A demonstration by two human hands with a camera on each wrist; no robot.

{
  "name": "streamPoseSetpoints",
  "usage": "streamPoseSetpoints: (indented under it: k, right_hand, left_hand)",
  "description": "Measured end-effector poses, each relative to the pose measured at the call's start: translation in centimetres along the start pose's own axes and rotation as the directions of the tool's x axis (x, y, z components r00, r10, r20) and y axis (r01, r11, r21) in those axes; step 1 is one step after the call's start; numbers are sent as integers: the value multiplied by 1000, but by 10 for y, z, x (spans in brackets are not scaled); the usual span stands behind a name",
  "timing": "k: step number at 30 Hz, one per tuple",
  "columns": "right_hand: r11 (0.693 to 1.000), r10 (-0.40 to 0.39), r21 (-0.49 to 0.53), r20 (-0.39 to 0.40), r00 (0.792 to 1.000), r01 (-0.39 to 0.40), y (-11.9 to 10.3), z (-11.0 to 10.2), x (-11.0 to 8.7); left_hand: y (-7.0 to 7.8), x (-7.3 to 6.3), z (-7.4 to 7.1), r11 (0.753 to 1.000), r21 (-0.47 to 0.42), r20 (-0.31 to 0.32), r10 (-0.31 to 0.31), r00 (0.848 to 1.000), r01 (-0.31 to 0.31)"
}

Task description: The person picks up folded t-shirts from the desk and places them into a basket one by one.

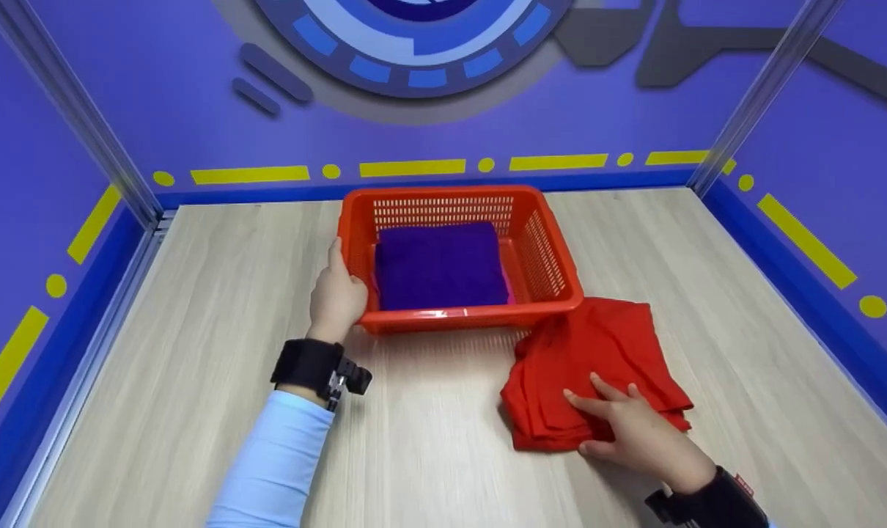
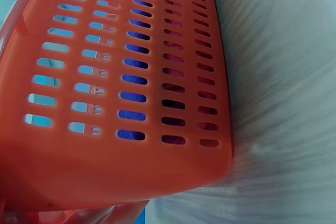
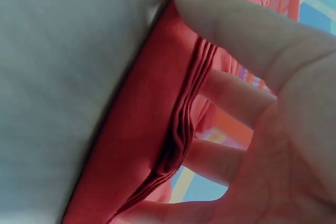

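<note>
A red plastic basket (image 1: 467, 320) with slotted walls stands on the table. In it lies a folded purple cloth (image 1: 440, 265), with a sliver of pink showing under its right edge. My left hand (image 1: 336, 297) holds the basket's left rim near the front corner; the left wrist view shows the slotted basket wall (image 2: 105, 166) up close. A folded red cloth (image 1: 597, 352) lies to the right, its far corner against the basket's front right corner. Spread over its near part, my right hand (image 1: 638, 436) touches it, the thumb beside the layered edge (image 3: 184, 114) of the cloth.
The pale wood-grain tabletop (image 1: 429, 440) extends around the basket. Blue-purple printed panels with yellow markings close it in at the back (image 1: 414, 147), left and right, with metal posts at the two far corners.
</note>
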State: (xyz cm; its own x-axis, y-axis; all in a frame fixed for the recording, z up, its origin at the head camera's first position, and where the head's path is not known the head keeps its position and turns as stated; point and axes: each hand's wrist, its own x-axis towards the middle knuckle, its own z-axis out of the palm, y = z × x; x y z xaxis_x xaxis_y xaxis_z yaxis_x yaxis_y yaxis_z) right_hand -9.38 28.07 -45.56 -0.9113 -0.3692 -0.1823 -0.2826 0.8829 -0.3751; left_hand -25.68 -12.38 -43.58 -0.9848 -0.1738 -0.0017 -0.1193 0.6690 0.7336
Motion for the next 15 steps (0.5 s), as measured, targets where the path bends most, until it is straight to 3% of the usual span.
streamPoseSetpoints:
  k: [7,15]
  right_hand:
    - [999,42,5,57,997,-43,-15,7,-3]
    - [1000,-3,23,110,994,1,-31,13,-10]
  left_hand:
    - [-1,0,0,1000,-1,4,-7,1000,7]
    - [0,0,0,1000,-8,4,-1,1000,1]
